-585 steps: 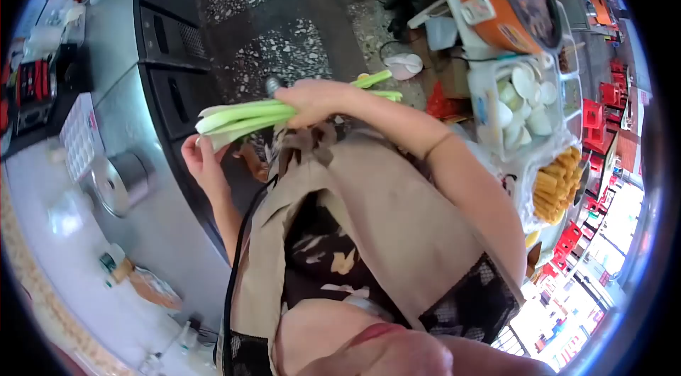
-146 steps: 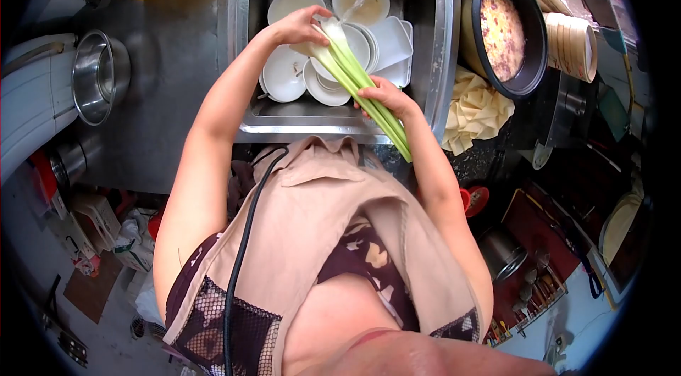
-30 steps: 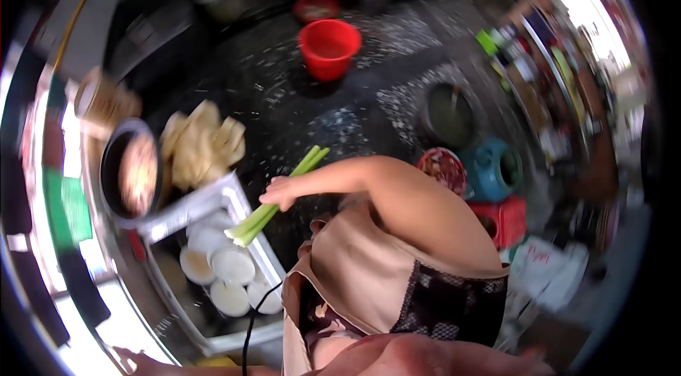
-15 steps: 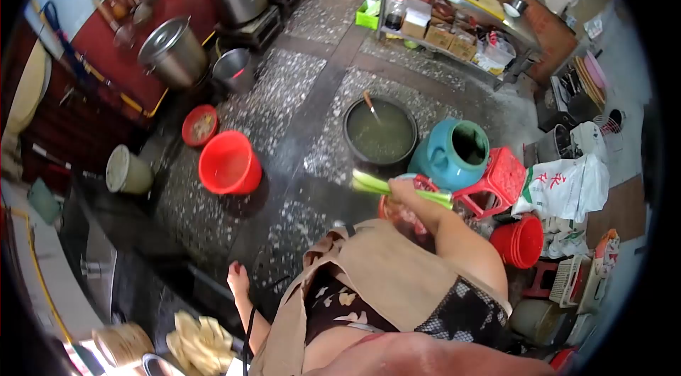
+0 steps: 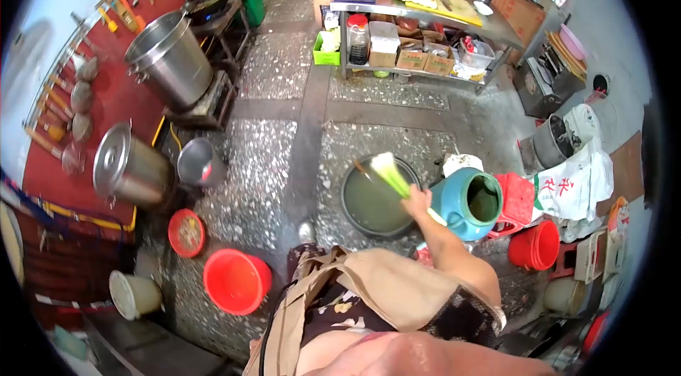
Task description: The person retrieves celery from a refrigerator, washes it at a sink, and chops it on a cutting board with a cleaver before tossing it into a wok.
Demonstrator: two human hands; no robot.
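The celery (image 5: 389,172) has swung forward over the tub (image 5: 365,211); the right hand (image 5: 418,203) reaches out, fingers wrapped round the celery.

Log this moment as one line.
right hand: gripping celery | celery: overlaps dark round tub in view | left hand: out of view

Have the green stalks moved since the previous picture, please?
Yes: the green stalks in the right hand have moved from the near side of the dark tub to overlap its right side.
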